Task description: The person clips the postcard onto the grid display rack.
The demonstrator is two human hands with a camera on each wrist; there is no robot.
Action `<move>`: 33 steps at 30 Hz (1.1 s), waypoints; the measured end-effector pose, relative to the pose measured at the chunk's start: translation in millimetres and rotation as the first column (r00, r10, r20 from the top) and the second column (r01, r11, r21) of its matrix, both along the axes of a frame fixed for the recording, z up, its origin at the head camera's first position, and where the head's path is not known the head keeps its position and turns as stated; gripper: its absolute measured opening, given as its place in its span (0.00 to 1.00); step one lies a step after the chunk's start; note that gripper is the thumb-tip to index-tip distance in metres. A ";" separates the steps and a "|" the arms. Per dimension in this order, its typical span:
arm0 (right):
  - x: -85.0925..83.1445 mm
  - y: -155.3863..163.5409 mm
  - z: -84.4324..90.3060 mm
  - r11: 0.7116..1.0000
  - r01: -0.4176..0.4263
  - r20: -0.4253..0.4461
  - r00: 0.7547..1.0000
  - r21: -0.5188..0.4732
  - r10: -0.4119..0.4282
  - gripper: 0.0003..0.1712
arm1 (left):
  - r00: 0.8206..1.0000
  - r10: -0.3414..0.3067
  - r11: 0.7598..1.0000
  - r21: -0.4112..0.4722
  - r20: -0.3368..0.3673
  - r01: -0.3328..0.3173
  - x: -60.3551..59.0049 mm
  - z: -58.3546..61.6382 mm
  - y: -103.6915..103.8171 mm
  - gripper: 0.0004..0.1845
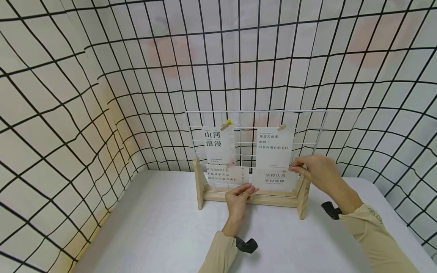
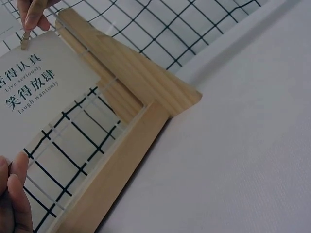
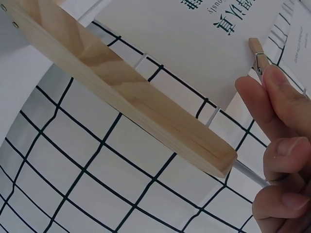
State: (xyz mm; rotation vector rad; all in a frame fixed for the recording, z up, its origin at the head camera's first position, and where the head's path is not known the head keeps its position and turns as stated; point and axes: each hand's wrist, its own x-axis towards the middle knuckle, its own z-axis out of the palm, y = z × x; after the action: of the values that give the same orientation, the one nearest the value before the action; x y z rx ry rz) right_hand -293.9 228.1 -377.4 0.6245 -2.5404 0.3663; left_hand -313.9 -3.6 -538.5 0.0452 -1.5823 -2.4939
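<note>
2 hands work the lower right card (image 1: 275, 179): the right hand (image 1: 315, 171) pinches its clip (image 3: 258, 56), the left hand (image 1: 239, 196) holds its bottom corner. The clipping step looks nearly done; next comes a gentle release.

Bare white counter (image 1: 153, 227) lies open near and left; the wooden-framed white wire card rack (image 1: 252, 197) blocks the far middle.

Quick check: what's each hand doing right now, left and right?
Left hand: fingers pinch the lower left edge of the bottom right card.
Right hand: fingertips pinch the small wooden clip at that card's upper right corner.
</note>
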 end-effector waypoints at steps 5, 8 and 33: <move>-0.5 0.7 1.6 1.000 -0.009 -0.026 1.000 0.009 0.009 0.04 | 1.000 0.001 1.000 0.002 0.004 -0.001 -0.2 2.6 1.9 0.10; -0.8 -0.1 2.1 1.000 -0.012 -0.082 0.997 0.026 0.014 0.05 | 1.000 0.000 1.000 -0.002 -0.003 0.000 -0.7 3.9 2.8 0.10; 1.4 -2.4 -13.4 0.996 -0.087 -0.331 0.940 0.015 0.087 0.11 | 0.998 0.048 0.999 -0.016 -0.030 -0.049 7.4 6.5 5.5 0.09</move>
State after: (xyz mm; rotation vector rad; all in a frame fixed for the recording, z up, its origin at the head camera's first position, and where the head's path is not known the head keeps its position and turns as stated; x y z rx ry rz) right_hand -292.5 225.7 -390.8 0.7337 -2.1966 0.2648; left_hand -306.5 1.9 -531.9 0.0432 -1.5716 -2.4331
